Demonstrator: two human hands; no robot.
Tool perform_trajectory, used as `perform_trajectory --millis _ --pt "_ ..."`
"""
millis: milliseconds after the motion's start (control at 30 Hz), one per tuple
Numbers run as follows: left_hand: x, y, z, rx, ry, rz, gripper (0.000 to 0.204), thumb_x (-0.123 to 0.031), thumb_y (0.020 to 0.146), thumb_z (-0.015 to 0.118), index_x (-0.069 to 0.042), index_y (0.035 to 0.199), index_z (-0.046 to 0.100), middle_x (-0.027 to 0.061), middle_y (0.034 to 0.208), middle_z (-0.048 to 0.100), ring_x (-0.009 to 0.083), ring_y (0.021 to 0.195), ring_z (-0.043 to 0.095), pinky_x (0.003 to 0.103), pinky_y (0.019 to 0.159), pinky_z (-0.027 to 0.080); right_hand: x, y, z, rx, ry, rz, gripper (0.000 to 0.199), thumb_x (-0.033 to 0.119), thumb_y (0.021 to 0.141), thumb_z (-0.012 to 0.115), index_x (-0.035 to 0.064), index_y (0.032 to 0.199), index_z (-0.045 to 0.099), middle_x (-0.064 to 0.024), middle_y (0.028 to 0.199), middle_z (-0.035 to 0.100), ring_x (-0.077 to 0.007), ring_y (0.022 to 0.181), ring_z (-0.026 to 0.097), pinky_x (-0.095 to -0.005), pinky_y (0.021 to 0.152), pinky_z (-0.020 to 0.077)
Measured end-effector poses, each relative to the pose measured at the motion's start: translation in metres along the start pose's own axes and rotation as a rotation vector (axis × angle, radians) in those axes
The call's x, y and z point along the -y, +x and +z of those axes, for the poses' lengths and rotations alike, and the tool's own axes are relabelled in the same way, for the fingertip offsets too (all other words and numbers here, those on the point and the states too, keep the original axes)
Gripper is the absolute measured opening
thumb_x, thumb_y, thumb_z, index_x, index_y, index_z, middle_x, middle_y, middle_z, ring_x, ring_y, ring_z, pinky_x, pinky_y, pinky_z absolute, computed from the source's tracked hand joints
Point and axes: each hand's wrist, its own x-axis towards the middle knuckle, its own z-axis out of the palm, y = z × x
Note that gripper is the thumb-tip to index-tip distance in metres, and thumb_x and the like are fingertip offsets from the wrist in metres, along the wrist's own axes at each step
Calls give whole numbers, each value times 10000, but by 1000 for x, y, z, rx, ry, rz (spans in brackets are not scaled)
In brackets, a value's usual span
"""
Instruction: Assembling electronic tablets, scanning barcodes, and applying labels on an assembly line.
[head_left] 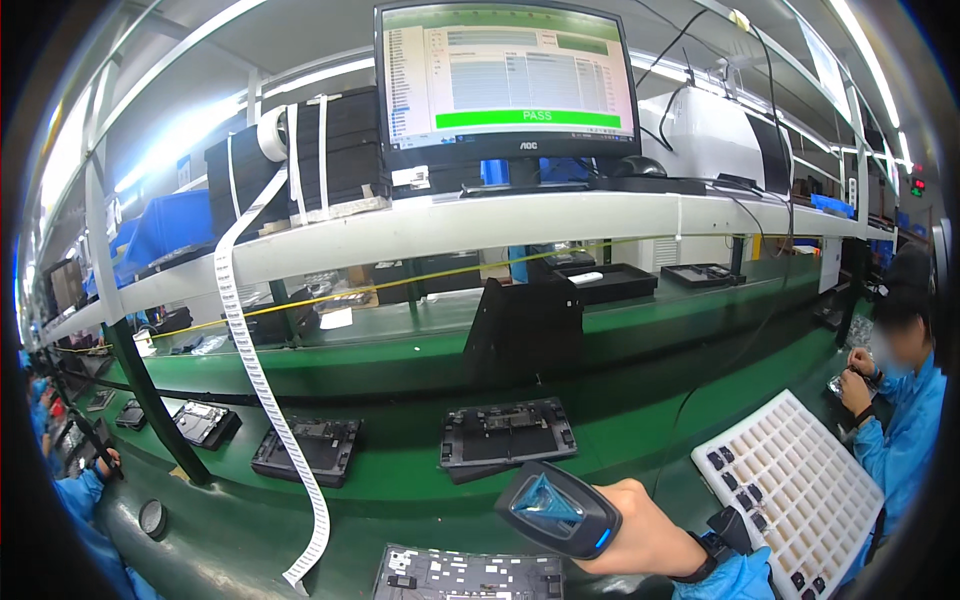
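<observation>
My right hand (645, 535) comes in from the lower right, its fingers wrapped round a dark handheld barcode scanner (555, 510) with a blue light on its side. Below the scanner lies a grey flat device panel (470, 580) dotted with small white patches, cut off by the lower edge. Just behind the scanner, an opened dark device housing (508, 435) rests on the green bench. A long strip of printed white labels (245, 370) hangs from a roll (272, 135) on the shelf down to the bench. My left hand is out of view.
A white foam tray (800, 450) with many slots, some holding small black parts, stands at the right. Beyond it sits a person in blue (905, 400). Another blue sleeve (80, 490) shows at far left. A monitor (510, 80) stands on the white shelf (500, 215).
</observation>
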Motion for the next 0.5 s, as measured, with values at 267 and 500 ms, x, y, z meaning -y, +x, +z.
perform_trajectory --millis 267,500 --pt "30 22 6 -102 -230 -343 425 -188 982 666 1 1358 606 179 1293 664 382 1260 579 515 1093 429 -10 -21 8 156 43 137 277 46 712 810 -32 939 674 -215 812 709 -428 737 698 -406 666 564" --pt "41 28 -8 -135 -238 -260 582 -23 820 736 6 1383 592 106 969 544 317 969 557 505 1039 437 -25 -55 28 396 75 361 295 30 748 814 -26 1019 714 -210 871 749 -376 767 744 -380 696 582"
